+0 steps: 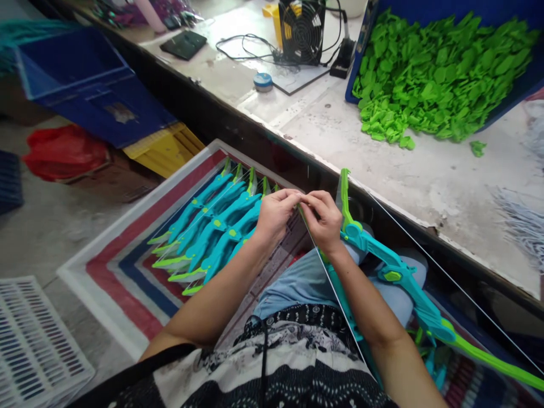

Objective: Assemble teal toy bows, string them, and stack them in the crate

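Observation:
My left hand (276, 215) and my right hand (322, 218) meet fingertip to fingertip above my lap, both pinched. A thin white string (335, 289) runs from the pinch down past my right forearm; its end is hidden by the fingers. Under my right forearm lies part of a turquoise toy bow (340, 286), mostly covered. Right of my right hand, another turquoise toy bow (402, 272) with lime-green ends leans across my knee, its white string taut. At my left, several strung toy bows (219, 224) lie side by side on a striped cloth.
The striped cloth (102, 266) lines a pale-rimmed tray. Along the front runs a workbench (318, 119) with a black fan (301, 34), a small blue-lidded tin (263, 82) and a blue bin of green plastic pieces (442, 73). A white crate (38, 334) stands lower left.

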{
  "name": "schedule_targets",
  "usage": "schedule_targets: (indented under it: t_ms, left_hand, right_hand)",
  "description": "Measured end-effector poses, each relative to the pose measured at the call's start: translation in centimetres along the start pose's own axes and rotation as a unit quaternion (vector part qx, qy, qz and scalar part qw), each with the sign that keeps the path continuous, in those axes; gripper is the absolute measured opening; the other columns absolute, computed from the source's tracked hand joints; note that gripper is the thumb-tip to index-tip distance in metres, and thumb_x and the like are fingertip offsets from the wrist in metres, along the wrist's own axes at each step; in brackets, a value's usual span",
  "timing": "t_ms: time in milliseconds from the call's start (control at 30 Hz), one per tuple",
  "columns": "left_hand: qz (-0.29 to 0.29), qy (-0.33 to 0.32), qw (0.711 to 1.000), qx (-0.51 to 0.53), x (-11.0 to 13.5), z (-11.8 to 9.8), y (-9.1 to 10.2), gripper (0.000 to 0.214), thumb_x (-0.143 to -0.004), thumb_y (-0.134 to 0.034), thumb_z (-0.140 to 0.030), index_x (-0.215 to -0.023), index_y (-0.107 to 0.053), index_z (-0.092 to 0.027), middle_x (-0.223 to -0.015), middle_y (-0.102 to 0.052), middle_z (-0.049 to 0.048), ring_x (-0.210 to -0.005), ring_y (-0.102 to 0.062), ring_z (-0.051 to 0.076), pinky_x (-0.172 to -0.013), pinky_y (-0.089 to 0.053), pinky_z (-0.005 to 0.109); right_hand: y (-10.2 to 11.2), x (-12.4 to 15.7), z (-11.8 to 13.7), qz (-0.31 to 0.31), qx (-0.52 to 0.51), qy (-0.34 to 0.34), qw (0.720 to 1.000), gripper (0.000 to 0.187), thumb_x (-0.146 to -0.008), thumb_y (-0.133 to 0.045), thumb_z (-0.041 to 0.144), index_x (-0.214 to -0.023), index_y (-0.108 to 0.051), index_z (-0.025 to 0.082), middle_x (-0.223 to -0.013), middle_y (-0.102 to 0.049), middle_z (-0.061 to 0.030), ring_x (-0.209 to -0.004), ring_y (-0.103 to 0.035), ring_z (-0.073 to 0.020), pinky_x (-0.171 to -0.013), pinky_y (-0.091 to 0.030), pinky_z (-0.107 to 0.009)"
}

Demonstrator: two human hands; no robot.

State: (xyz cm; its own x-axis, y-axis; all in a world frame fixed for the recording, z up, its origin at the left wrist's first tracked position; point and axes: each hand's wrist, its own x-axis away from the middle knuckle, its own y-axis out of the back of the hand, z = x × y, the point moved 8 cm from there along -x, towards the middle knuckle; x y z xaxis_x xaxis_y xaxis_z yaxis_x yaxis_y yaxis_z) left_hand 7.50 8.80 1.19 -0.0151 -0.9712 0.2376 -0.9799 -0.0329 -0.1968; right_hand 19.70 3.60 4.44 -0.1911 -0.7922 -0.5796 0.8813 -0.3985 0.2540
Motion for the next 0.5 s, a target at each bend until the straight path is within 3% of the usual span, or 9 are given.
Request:
schedule_targets:
  t_ms: [133,233,367,500]
  left_hand:
    - [0.032,0.0,0.999,-0.029,0.0,-0.3,-0.4,0.014,-0.056,-0.069,-0.027,-0.064,-0.072,-0.015,-0.066,-0.066,0.0022,-0.053,-0.049,0.008,-0.047,-0.035,0.02]
    - [0.059,-0.073,0.989,-0.118,0.4,-1.5,-0.4,0.014,-0.065,-0.065,-0.028,-0.065,-0.072,-0.016,-0.077,-0.07,0.0039,-0.057,-0.053,0.01,-0.05,-0.041,0.022]
    - [0.131,-0.212,0.931,-0.267,1.5,-2.9,-1.4,0.015,-0.075,-0.059,-0.024,-0.07,-0.072,-0.017,-0.089,-0.071,0.0063,-0.08,-0.064,0.016,-0.065,-0.051,0.025]
    - [0.166,-0.287,0.886,-0.323,2.1,-2.9,-1.7,0.012,-0.078,-0.056,-0.02,-0.075,-0.067,-0.016,-0.094,-0.069,0.0079,-0.084,-0.063,0.016,-0.065,-0.051,0.026]
  right_hand:
    - [0.1,-0.4,0.7,0.025,0.064,0.049,0.996,0.019,-0.096,-0.052,0.022,-0.097,-0.071,0.02,-0.091,-0.066,-0.0061,-0.086,-0.064,-0.0147,-0.078,-0.054,-0.028]
    - [0.0,-0.8,0.5,0.071,0.107,0.041,0.991,0.02,-0.096,-0.051,0.023,-0.093,-0.071,0.018,-0.09,-0.068,-0.0071,-0.084,-0.064,-0.0155,-0.077,-0.054,-0.028]
    - [0.0,-1.2,0.0,0.128,0.15,0.006,0.98,0.02,-0.092,-0.052,0.022,-0.085,-0.071,0.017,-0.085,-0.068,-0.0068,-0.079,-0.064,-0.0156,-0.073,-0.051,-0.026]
    - [0.2,-1.5,-0.5,0.145,0.141,-0.025,0.979,0.017,-0.088,-0.056,0.021,-0.079,-0.07,0.018,-0.079,-0.068,-0.0043,-0.072,-0.063,-0.0147,-0.067,-0.047,-0.026]
